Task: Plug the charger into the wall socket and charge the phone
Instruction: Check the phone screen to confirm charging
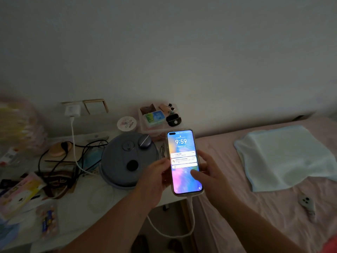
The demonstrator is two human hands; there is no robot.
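1. Charger [72,110] sits in the wall socket [70,105], far left against the wall. White cable [73,143] drops from it across the cluttered table [80,201], disappears behind the round blue-grey lidded container [125,159], then loops up from below into the bottom of the phone [184,161].
2. Phone is up in front of me, over the gap between table and bed [255,207]. Screen lit, clock reads 9:59, small line under it too blurred to read. Long axis near vertical in view, top leaning slightly left, plug end toward me.
3. Left hand [156,172]: fingers curled on the phone's left edge, gripping.
4. Right hand [209,172]: fingers wrapped behind the right edge, thumb resting on the lower screen. Also gripping.
5. Judgement: both connections look made; what's left is setting the phone down.
6. Table lies left of the phone, bed right; each hand is nearest its own side. Cable slack runs leftward, so the table side strains it less.
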